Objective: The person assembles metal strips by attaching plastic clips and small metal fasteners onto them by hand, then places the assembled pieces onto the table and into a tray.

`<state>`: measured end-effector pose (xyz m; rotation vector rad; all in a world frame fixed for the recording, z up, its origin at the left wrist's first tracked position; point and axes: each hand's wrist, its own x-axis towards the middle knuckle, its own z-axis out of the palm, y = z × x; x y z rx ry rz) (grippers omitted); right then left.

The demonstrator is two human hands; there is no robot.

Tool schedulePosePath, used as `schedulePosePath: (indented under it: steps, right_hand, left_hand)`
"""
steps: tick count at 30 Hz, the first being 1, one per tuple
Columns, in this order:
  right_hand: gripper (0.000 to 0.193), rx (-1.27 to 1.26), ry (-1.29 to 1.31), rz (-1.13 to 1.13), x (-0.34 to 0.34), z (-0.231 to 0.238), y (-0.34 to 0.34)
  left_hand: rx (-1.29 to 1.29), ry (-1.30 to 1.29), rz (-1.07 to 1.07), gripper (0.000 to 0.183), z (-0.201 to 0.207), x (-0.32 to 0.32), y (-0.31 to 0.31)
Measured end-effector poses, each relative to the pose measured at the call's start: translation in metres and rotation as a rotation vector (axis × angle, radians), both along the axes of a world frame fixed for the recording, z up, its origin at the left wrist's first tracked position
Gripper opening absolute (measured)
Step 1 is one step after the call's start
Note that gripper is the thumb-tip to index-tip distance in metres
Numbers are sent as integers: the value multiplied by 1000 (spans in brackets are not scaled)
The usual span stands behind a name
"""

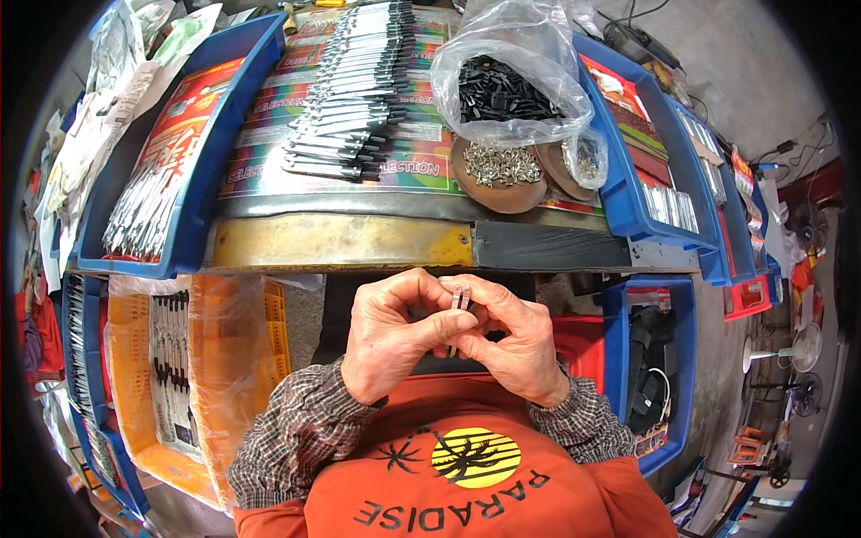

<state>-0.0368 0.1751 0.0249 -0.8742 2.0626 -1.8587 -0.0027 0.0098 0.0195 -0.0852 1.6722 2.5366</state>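
Observation:
My left hand (395, 327) and my right hand (516, 336) meet in front of my chest, near the table's edge. Both are closed, with thumbs and fingertips pinching a small shiny metal piece (461, 297) that stands upright between them. It looks like narrow strips side by side, with a dark part showing below; my fingers hide the rest and its exact kind. Beyond my hands, a long row of slim metal pieces with black ends (350, 99) lies overlapped on the table.
Small silver fasteners (500, 165) fill a brown dish (511, 201). Behind it, a clear bag (552, 130) holds black parts (502, 90). Blue trays stand at left (193, 220) and right (632, 211) with metal pieces. An orange crate (247, 386) and a blue bin (686, 359) flank me.

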Motion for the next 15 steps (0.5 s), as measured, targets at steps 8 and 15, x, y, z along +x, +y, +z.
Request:
schedulePosePath:
  steps: [8, 15]
  right_hand:
    - [47, -26, -38, -20, 1, -1, 2]
    - [46, -8, -73, 8, 0, 0, 3]
  left_hand:
    - [37, 22, -19, 9, -4, -1, 1]
    - [94, 41, -21, 7, -8, 4, 0]
